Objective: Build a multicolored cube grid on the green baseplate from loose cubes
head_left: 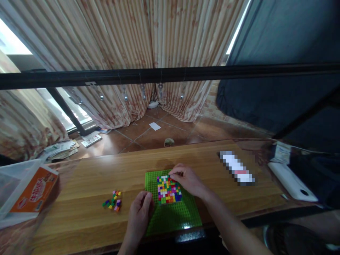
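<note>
Pinched right hand (188,180) over multicoloured brick mosaic (168,191), curled left hand (140,209) at green studded baseplate (174,219), holdings unclear; included translucent plastic bin (21,170).

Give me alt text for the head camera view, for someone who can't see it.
A person's right hand is at the far side of a multicolored brick patch on a green studded plate, left hand by its left edge. Loose bricks lie farther left on the wooden table.
</note>
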Demonstrator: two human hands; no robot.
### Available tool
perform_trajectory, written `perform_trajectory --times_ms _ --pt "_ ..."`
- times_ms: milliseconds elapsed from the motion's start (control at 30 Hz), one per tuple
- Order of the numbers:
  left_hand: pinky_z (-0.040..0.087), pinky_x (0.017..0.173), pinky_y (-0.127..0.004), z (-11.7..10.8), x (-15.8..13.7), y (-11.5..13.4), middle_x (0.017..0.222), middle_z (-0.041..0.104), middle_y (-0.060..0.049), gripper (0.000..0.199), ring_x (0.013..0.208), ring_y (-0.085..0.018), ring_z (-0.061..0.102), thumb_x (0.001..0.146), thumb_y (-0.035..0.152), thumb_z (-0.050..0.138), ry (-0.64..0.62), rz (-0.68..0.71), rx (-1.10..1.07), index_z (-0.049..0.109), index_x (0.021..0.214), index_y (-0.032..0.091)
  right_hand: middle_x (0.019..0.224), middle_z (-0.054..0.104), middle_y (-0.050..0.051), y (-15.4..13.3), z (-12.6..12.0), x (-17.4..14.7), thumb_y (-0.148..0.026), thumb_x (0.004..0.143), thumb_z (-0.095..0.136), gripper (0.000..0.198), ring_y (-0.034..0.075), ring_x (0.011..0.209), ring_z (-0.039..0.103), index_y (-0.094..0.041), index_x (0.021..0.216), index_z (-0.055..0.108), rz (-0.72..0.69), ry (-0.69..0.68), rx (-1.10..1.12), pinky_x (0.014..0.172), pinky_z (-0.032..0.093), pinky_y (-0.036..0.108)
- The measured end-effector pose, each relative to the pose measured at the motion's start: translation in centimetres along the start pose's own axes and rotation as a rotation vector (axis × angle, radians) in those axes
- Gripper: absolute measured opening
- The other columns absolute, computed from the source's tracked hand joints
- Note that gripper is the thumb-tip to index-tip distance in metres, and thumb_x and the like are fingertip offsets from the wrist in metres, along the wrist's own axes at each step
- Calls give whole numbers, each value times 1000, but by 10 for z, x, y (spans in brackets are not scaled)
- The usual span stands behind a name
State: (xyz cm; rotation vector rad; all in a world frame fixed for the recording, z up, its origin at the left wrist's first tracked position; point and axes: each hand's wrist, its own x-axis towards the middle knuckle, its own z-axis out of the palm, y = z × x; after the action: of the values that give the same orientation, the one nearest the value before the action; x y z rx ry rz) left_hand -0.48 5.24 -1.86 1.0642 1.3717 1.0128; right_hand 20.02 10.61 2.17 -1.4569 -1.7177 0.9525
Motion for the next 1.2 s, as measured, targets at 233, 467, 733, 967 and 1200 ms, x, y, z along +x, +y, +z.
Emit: perform_trajectory --times_ms 233,467,733,967,1200 --pt "26 42 -19 -1 1 2 49 39 6 41 45 -8 34 74 55 59 -7 2 47 48 61 18 86 69 4 4 2 0 -21 80 61 15 15 80 62 -19 86 75 16 -28 64 73 46 27" --pt "27 43 -19 0 0 2 50 40 6 40 45 -8 35 75 55 58 -4 17 74 49 62 18 85 69 3 1 1 -1 -19 80 60 15 14 79 62 -20 84 75 -1 -16 67 72 46 25" --pt "27 42 -19 0 0 1 52 41 6 42 46 -8 36 72 58 60 17 -15 78 50 64 18 84 70 5 -1 6 -2 -19 80 61 15 15 78 63 -19 81 75 27 35 34 70 45 26" --pt "29 42 -19 -2 3 -6 51 45 5 45 46 -8 38 69 61 61 24 -10 58 52 65 17 83 71 5 3 11 -4 -21 82 60 16 15 77 63 -20 82 76 -15 85 11 71 45 25" --pt "31 42 -18 -1 5 -2 51 50 4 47 46 -8 42 65 62 65 48 -33 18 53 64 16 83 72 4 3 12 -6 -23 83 59 17 15 76 63 -21 85 76 -50 118 -19 75 45 27"
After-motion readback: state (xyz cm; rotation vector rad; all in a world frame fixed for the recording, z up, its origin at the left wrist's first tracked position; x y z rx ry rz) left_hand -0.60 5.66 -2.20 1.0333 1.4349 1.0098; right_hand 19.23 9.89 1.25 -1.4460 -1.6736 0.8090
